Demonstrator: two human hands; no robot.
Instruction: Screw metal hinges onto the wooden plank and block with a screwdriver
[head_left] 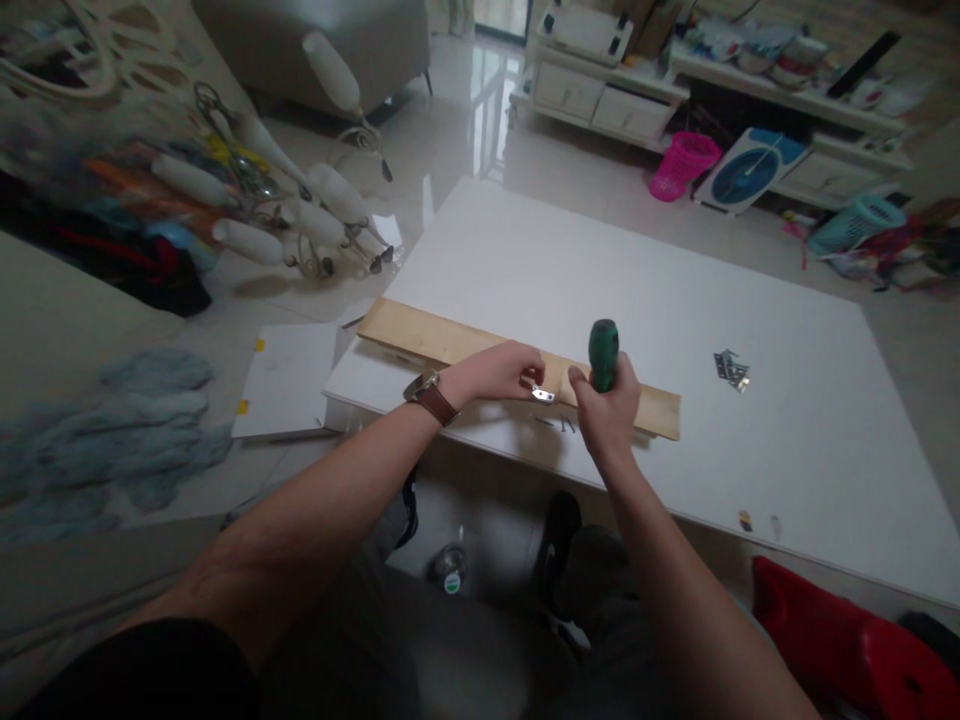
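Note:
My left hand [501,370], with a brown-strapped watch [429,394] at the wrist, is closed, its fingertips on a small metal bracket [543,395] at the near edge of a long wooden board [439,335]. Wrapped round the green handle of a screwdriver [603,350] is my right hand [611,412], over the board's right half. The screwdriver's shaft and tip are hidden. On the white panel [555,235] under the board, a few small dark screws [567,425] lie close to the bracket.
Several metal brackets [731,370] lie in a pile on the panel's right side. A lamp with white shades [330,70] stands at the left. A red stool-like object [840,630] is at lower right, and a glass jar [450,570] is on the floor near my feet.

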